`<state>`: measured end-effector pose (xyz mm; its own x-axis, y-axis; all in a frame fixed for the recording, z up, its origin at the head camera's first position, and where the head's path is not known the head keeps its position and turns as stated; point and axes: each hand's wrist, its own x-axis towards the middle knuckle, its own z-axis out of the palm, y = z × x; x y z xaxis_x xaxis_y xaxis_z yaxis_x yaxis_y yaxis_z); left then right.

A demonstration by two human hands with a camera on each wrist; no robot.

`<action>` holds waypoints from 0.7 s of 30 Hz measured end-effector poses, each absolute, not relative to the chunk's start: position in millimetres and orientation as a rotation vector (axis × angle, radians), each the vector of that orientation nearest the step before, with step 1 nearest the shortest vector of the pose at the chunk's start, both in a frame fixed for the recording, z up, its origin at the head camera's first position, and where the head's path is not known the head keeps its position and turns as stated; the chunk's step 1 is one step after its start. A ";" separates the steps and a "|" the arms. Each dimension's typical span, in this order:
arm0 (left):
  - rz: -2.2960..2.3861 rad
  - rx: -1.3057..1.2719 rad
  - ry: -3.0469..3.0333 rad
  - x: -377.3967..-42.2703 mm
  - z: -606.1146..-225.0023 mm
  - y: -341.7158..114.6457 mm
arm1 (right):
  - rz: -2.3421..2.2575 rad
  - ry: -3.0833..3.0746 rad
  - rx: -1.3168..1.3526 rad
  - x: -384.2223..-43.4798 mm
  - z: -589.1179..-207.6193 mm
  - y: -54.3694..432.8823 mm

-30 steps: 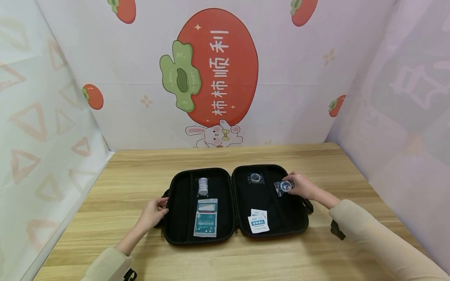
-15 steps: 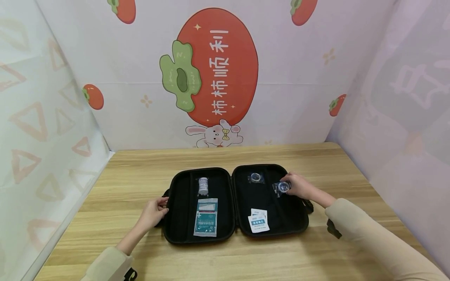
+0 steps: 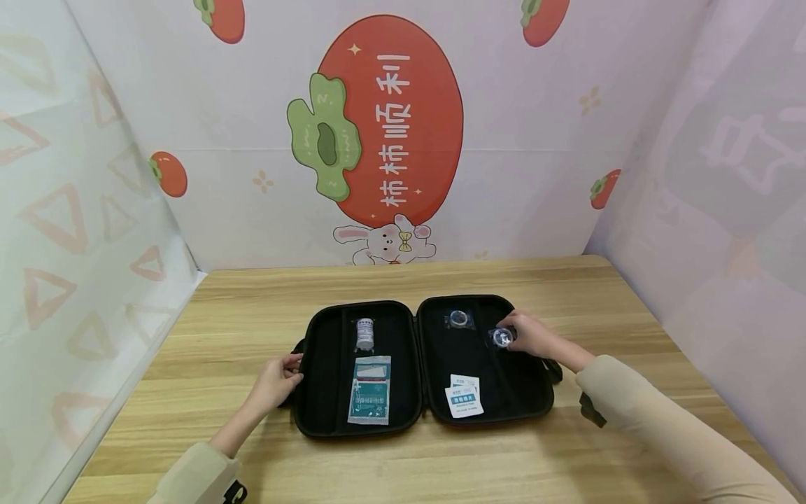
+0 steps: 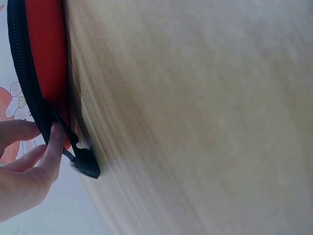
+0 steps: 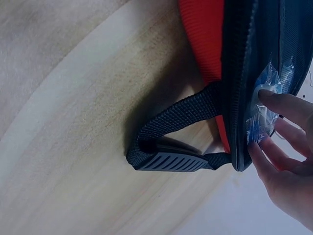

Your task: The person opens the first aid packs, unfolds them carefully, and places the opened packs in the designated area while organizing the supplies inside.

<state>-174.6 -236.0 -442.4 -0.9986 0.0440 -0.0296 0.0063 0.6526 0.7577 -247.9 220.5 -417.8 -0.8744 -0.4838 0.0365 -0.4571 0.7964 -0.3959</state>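
An unfolded first-aid case (image 3: 324, 392), black inside and red outside, lies on the table. My left hand (image 3: 274, 381) grips its left rim; in the left wrist view the fingers (image 4: 51, 156) are at the zipped edge by a zip pull (image 4: 85, 164). Inside the right half, my right hand (image 3: 532, 334) pinches a small roll in clear wrapping (image 3: 502, 338), possibly tape. The right wrist view has thumb and fingers on either side of this wrapped roll (image 5: 264, 105). A similar wrapped roll (image 3: 459, 319) lies to its left.
The left half holds a small white bottle (image 3: 364, 334) and a teal-and-white flat packet (image 3: 369, 392). Two white-and-blue sachets (image 3: 464, 401) lie in the right half. A strap handle (image 5: 171, 159) sticks out at the case's right side. Fabric walls surround the wooden table (image 3: 403, 469).
My right hand has shifted slightly left with the wrapped roll, farther into the right half. The left hand stays at the rim.
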 end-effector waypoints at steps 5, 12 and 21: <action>1.284 0.040 2.818 -174.3 -441.6 -235.4 | -0.635 2.894 -0.753 -251.2 -422.0 218.4; 1.273 0.039 2.826 -173.3 -441.8 -235.1 | -0.710 2.855 -0.775 -257.7 -430.6 215.8; 1.272 0.043 2.832 -173.4 -441.3 -234.2 | -0.866 2.765 -0.727 -260.2 -432.0 207.7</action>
<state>-173.4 -234.2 -441.3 -0.9989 0.0403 -0.0222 0.0102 0.6643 0.7474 -260.2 207.7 -432.0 -0.8705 -0.4922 -0.0021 -0.4030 0.7152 -0.5710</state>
